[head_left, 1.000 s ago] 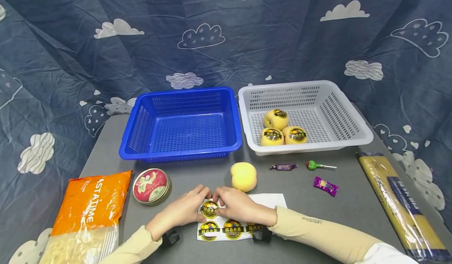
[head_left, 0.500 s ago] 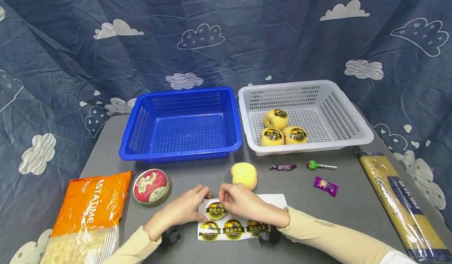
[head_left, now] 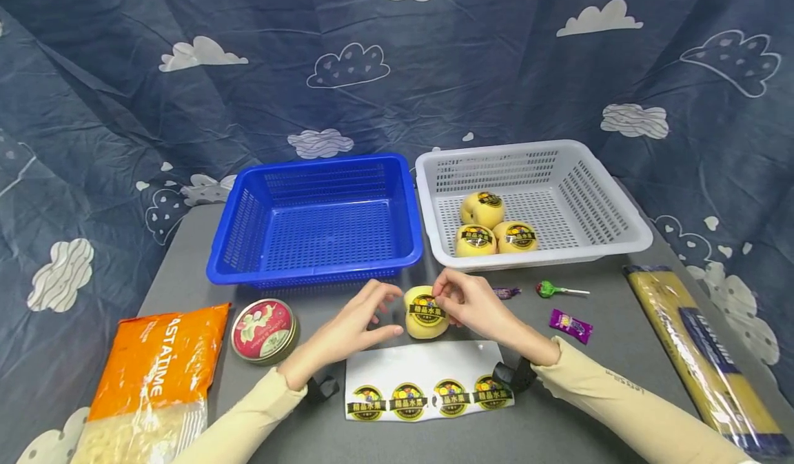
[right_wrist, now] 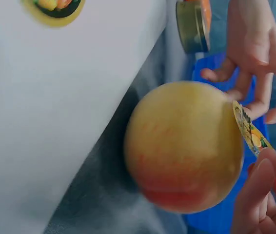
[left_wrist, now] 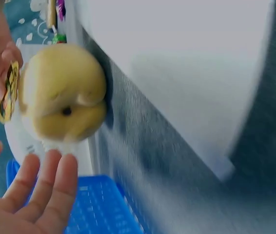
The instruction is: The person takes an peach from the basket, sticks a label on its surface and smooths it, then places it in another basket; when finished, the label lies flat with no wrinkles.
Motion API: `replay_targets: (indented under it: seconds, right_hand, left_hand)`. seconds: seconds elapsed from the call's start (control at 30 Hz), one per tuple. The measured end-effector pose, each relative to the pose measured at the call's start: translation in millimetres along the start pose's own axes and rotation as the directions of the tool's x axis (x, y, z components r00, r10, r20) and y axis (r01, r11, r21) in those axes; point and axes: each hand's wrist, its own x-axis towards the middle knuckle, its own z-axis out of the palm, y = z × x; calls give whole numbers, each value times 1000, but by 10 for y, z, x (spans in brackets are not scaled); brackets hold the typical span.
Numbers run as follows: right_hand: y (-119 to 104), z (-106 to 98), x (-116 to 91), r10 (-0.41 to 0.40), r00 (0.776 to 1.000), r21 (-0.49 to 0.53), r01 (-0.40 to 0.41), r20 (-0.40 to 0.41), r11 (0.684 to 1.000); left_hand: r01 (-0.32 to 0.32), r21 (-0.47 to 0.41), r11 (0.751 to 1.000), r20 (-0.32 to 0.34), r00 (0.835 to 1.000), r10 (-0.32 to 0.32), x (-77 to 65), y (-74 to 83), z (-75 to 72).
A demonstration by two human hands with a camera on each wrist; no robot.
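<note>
A yellow peach (head_left: 426,327) with a reddish flush sits on the table just behind the sticker sheet (head_left: 422,364). My right hand (head_left: 474,305) pinches a round black-and-gold fruit sticker (head_left: 426,309) by its edge. In both wrist views the sticker stands on edge close over the top of the peach (right_wrist: 184,146). To the left of the peach, my left hand (head_left: 356,319) has its fingers spread and holds nothing. The sheet carries one row of stickers along its front edge, and its back part is bare white.
Behind stand a blue basket (head_left: 316,271) and a white basket (head_left: 589,247) holding three stickered peaches (head_left: 477,240). A round red tin (head_left: 263,329) and an orange pasta bag (head_left: 158,367) lie left. Candies (head_left: 571,326), a lollipop (head_left: 547,289) and a spaghetti pack (head_left: 701,354) lie right.
The sticker has come off the sheet in my right hand, which has moved up and right to the peach. My left hand has left the sheet and moved toward the peach, fingers spreading.
</note>
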Motion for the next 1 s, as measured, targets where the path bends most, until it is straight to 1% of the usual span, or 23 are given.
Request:
replay_targets:
  seconds: [0.1, 0.23, 0.3, 0.37, 0.47, 0.53, 0.6, 0.67, 0.77, 0.83, 0.9, 1.0]
  right_hand:
    - [52, -15, 8, 5, 1000, -3, -5, -3, 1000]
    - [98, 10, 17, -11, 1000, 11, 11, -3, 1000]
    - [107, 26, 15, -39, 999, 5, 39, -13, 999]
    - [119, 39, 11, -78, 997, -14, 77, -30, 997]
    - [145, 50, -7, -124, 991, -54, 122, -48, 991]
    - [168, 53, -23, -132, 990, -74, 129, -44, 989]
    - [182, 51, -42, -111, 994, -72, 109, -23, 991]
    - [193, 46, -59, -77, 997, -50, 78, 23, 996]
    - [217, 46, -72, -24, 993, 30, 21, 116, 999]
    - [238, 50, -73, -10, 985, 94, -6, 171, 996]
    - [246, 53, -76, -4, 978, 173, -33, 207, 984]
    - [228, 50, -87, 2, 970, 283, -73, 244, 956]
  left_hand:
    - [-30, 4, 1000, -25, 999, 30, 80, 14, 72]
    - [-55, 77, 996, -65, 996, 60, 160, 23, 179]
    - [-51, 122, 991, -90, 994, 63, 186, 22, 229]
    - [-43, 141, 989, -111, 992, 59, 204, 11, 279]
    - [-28, 121, 992, -129, 991, 44, 216, -1, 327]
    - [-17, 75, 997, -130, 991, 27, 221, -10, 345]
    - [4, 10, 1000, -123, 992, -3, 224, -14, 352]
    - [34, -72, 997, -111, 993, -42, 233, -21, 357]
    - [83, -197, 977, -99, 990, -104, 258, -19, 356]
    - [91, -273, 958, -102, 987, -123, 280, 7, 340]
    - [87, -337, 937, -108, 986, -130, 294, 67, 303]
    - [80, -390, 917, -105, 986, -131, 300, 164, 241]
